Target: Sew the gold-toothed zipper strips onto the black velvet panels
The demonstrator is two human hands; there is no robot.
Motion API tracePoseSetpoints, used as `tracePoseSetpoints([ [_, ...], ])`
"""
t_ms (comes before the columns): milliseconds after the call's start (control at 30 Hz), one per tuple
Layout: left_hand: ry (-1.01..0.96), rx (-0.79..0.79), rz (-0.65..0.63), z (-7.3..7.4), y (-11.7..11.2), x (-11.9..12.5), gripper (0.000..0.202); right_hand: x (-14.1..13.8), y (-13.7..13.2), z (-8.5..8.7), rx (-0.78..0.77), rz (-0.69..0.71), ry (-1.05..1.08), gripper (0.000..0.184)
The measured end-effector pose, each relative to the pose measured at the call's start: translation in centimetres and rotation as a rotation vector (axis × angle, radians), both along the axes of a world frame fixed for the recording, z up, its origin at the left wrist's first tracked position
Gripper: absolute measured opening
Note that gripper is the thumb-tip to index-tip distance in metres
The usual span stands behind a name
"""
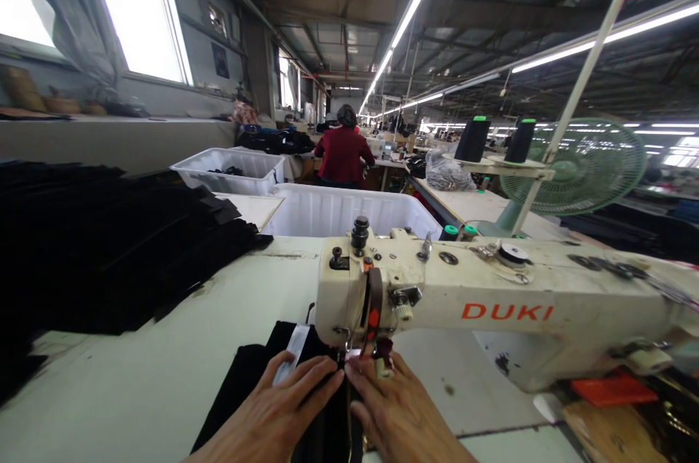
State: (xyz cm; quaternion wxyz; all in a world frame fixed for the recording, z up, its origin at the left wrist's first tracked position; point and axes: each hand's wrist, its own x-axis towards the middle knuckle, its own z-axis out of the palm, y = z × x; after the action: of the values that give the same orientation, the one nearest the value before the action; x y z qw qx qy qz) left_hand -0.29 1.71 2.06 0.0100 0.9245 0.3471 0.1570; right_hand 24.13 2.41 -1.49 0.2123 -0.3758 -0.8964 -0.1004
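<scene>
A cream sewing machine [491, 303] marked DUKI stands on the pale table [164, 361]. Under its needle lies a piece of black fabric [245, 383] with a white label strip [292, 350] on it. My left hand [273, 412] lies flat on the fabric, fingers stretched toward the needle. My right hand [396, 412] rests flat beside it, fingertips touching the cloth at the presser foot. The two hands nearly meet at the needle.
A big stack of black fabric pieces [98, 244] fills the table's left side. White plastic bins [338, 208] stand behind the machine. Two black thread cones [472, 139] and a green fan [584, 164] are at the right. A person in red [343, 153] sits farther back.
</scene>
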Motion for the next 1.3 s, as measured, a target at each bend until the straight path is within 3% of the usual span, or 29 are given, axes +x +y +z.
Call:
tracePoseSetpoints([
  [267, -0.039, -0.016, 0.004, -0.3, 0.3, -0.5, 0.101, 0.2, 0.1, 0.2, -0.125, -0.023, 0.034, 0.040],
  [400, -0.010, -0.043, -0.007, 0.4, -0.4, -0.3, 0.097, 0.2, -1.6, 1.0, -0.138, -0.021, 0.117, 0.041],
  [533, 0.013, 0.016, -0.031, -0.3, -4.1, -0.2, 0.072, 0.9, -6.7, 1.0, -0.068, 0.010, 0.199, 0.048],
  [667, 0.016, 0.103, -0.150, -2.8, -8.8, -0.1, 0.073, 1.1, -12.0, -1.4, 0.135, 0.130, 0.091, 0.036],
  [767, -0.059, 0.071, -0.126, -3.8, -10.6, -0.5, 0.075, 0.2, -13.8, -2.7, 0.216, 0.094, 0.063, 0.033],
  [867, -0.263, -0.145, -0.021, -2.4, -10.5, -1.2, 0.057, -0.6, -13.9, -1.9, 0.101, 0.079, 0.230, 0.030],
  [933, -0.428, -0.348, 0.122, -0.6, -9.8, -1.7, 0.040, -0.6, -13.7, -0.4, -0.082, 0.082, 0.436, 0.025],
  [1033, -0.569, -0.520, 0.269, 1.9, -9.1, -2.1, 0.039, 0.2, -13.6, 1.9, -0.382, 0.047, 0.748, 0.020],
  [1133, -0.455, -0.402, 0.192, 2.3, -9.4, -1.9, 0.039, 0.8, -13.8, 2.7, -0.467, 0.044, 0.760, 0.019],
  [1300, -0.104, 0.072, -0.071, 0.3, -11.6, -0.2, 0.067, -0.6, -14.4, 0.2, -0.144, 0.170, 0.466, 0.026],
])
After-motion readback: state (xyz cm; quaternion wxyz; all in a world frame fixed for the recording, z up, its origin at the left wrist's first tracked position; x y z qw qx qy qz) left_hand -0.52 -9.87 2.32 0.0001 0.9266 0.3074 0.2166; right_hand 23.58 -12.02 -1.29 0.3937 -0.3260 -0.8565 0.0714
